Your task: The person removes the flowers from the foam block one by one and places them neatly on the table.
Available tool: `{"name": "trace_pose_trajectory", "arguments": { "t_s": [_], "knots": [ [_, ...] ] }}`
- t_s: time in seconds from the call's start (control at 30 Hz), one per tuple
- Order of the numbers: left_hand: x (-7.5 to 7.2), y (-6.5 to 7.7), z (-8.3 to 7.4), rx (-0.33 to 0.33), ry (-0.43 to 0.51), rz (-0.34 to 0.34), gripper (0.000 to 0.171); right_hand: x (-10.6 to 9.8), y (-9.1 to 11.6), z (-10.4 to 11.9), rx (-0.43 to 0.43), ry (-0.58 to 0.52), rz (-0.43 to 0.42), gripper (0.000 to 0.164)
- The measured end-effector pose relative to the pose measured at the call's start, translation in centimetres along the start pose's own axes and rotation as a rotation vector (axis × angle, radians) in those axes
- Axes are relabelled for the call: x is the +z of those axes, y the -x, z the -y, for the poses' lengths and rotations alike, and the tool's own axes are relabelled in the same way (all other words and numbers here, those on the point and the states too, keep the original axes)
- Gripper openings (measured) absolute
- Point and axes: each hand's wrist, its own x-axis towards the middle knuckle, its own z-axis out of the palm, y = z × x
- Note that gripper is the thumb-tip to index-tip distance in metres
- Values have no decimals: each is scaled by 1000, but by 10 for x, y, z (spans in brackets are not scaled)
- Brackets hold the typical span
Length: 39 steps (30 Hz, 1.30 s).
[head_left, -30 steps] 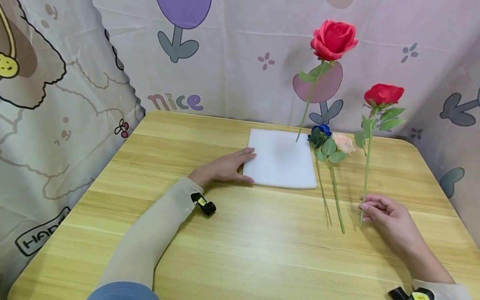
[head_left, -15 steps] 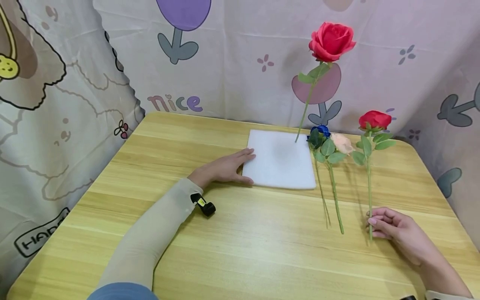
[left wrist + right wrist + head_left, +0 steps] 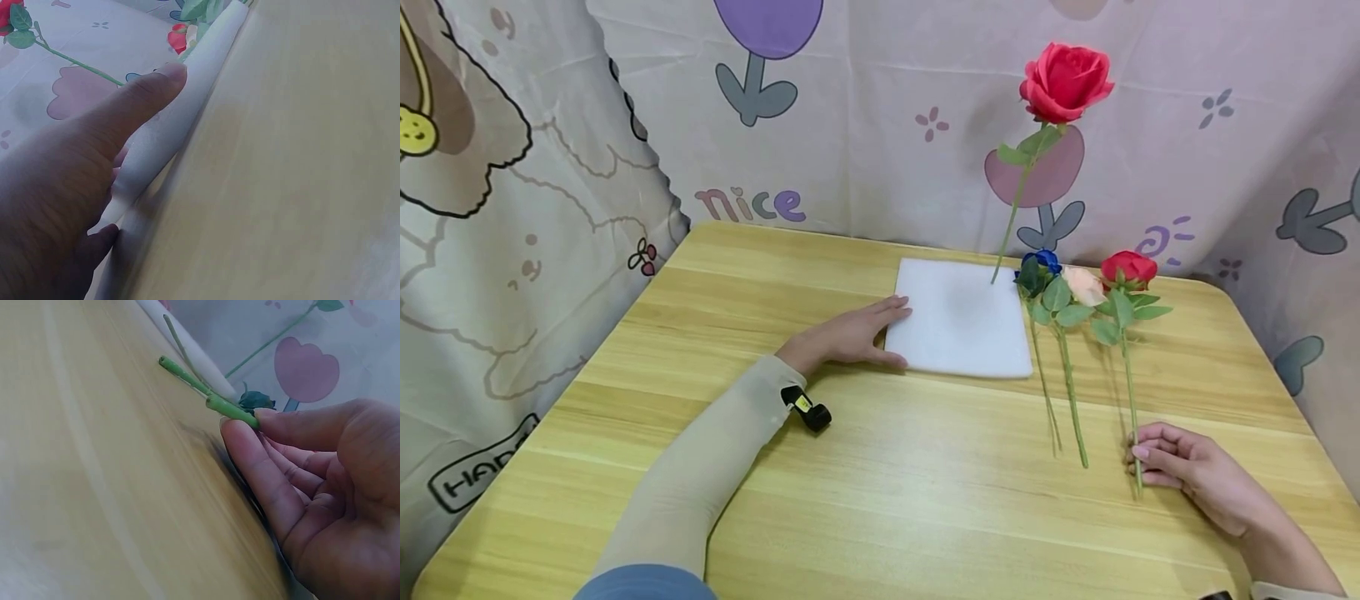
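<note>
My right hand (image 3: 1195, 467) pinches the lower stem of a red rose (image 3: 1129, 269) between thumb and fingertips, low over the table on the right. In the right wrist view the cut end of its green stem (image 3: 228, 409) sticks out past the fingers. My left hand (image 3: 853, 335) rests at the left edge of a white foam board (image 3: 958, 333), its fingers on the top and its thumb by the near corner. Another red rose (image 3: 1066, 83) stands upright, slightly tilted, with its stem in the board's far right part.
Between the board and my right hand lie a blue rose (image 3: 1041, 262) and a pale pink rose (image 3: 1082, 286), stems toward me. The wooden table (image 3: 880, 483) backs onto a printed cloth (image 3: 880, 125), which also hangs at both sides.
The red rose in my right hand has come down, its bloom dropping toward the table beside the pink rose. My right hand has moved a little nearer to me. My left hand stays put.
</note>
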Motion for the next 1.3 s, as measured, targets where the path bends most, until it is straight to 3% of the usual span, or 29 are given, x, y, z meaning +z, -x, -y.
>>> {"name": "trace_pose_trajectory", "arguments": {
  "t_s": [0.2, 0.57, 0.77, 1.3],
  "knots": [
    [0, 0, 0, -10, -2, 5, 107, -1, 0, 2, 9, -13, 1, 24],
    [0, -2, 1, -9, -3, 4, 108, -2, -2, 4, 56, 221, -67, 35],
    [-1, 0, 0, -7, 6, -1, 108, 0, -2, 7, 56, 281, -85, 35],
    [2, -1, 1, -11, 11, -5, 108, 6, -2, 4, 33, 271, -118, 35]
  ]
}}
